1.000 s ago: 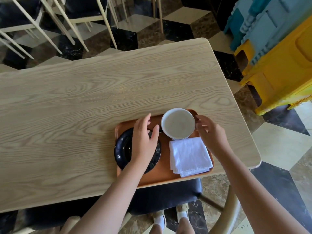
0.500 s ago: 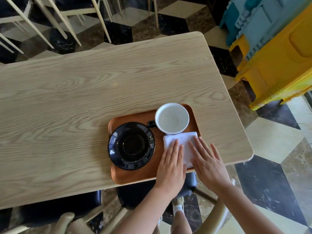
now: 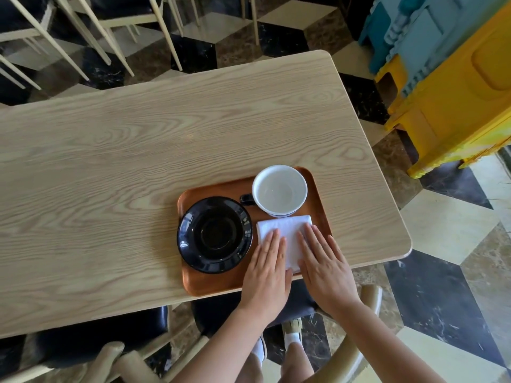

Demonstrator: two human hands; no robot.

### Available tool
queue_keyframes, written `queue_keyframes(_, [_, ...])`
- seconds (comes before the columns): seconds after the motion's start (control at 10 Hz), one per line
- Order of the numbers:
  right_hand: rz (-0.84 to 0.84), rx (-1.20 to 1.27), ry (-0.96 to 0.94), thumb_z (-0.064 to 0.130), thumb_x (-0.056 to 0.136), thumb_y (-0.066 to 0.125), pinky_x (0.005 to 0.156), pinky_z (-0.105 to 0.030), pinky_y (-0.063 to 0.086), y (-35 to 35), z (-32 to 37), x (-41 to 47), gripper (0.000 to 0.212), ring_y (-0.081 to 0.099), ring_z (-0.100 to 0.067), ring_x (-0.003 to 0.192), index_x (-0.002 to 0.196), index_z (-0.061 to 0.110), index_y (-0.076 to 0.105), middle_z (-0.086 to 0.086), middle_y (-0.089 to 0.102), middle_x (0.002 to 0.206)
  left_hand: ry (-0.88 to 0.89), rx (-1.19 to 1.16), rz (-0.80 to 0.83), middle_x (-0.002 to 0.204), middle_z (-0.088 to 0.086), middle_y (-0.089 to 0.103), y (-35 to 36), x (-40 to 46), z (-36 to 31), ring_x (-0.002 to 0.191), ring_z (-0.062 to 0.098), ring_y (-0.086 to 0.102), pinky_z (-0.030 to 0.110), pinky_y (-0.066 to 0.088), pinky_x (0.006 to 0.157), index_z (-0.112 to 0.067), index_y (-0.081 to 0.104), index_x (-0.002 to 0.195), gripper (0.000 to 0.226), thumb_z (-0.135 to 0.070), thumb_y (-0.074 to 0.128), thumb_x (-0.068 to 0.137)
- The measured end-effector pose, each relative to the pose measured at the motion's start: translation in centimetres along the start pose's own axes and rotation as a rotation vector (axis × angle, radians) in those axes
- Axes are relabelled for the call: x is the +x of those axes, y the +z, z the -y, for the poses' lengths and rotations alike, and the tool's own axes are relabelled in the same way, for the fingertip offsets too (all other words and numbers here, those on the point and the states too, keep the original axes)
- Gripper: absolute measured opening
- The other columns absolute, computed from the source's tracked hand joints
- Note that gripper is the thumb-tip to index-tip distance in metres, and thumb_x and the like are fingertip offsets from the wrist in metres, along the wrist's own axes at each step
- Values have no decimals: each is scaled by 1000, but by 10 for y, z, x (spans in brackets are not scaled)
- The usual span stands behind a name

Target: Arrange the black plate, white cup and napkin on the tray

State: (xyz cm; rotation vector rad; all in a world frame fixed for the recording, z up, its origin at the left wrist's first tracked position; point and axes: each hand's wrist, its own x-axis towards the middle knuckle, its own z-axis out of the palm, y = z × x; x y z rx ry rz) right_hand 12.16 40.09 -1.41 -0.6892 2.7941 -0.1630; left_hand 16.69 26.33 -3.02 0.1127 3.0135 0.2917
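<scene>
An orange-brown tray lies near the front right edge of the wooden table. The black plate sits on the tray's left half. The white cup, empty with a dark handle pointing left, stands at the tray's back right. A folded white napkin lies in front of the cup. My left hand rests flat on the napkin's left part, fingers straight. My right hand lies flat on its right part. Both hands hide the napkin's near edge.
The light wooden table stretches to the left and back. Dark-seated chairs are tucked under the near edge, more chairs stand behind. Yellow and blue plastic crates are stacked on the floor at the right.
My left hand left the black plate and my right hand left the cup. Both came down flat onto the napkin and now press it a little farther forward.
</scene>
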Motion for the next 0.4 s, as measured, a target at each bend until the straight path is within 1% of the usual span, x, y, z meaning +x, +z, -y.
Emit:
queue_keyframes(0.1, [-3, -21, -11, 28, 91, 20, 112, -37, 1, 0, 0, 0, 54, 24, -28, 137, 138, 4, 34, -14, 32, 147, -3, 1, 6, 147, 19, 32, 2, 1, 0, 137, 28, 27, 42, 33, 109, -1, 32, 139, 60, -31, 50, 90])
queue_keyframes(0.2, [5, -24, 1, 28, 91, 22, 115, -38, 11, 0, 0, -1, 53, 25, -27, 137, 138, 5, 35, -13, 33, 147, -1, -9, 22, 147, 19, 32, -1, 1, 1, 137, 28, 27, 42, 33, 109, -1, 32, 138, 59, -31, 50, 91])
queue_keyframes(0.3, [33, 1, -9, 24, 94, 35, 113, -44, 12, -2, -1, 1, 50, 17, -28, 139, 141, 7, 28, -12, 23, 151, 1, -23, 71, 151, 18, 23, -5, 4, 4, 140, 28, 20, 41, 25, 113, -1, 26, 141, 59, -31, 46, 93])
queue_keyframes(0.4, [114, 72, 5, 28, 95, 38, 115, -40, 12, -11, 1, 5, 53, 11, -24, 142, 143, 13, 22, -6, 14, 155, 10, -97, 238, 156, 13, 6, -21, 5, 5, 144, 25, 4, 37, 10, 117, -6, 12, 145, 58, -34, 33, 98])
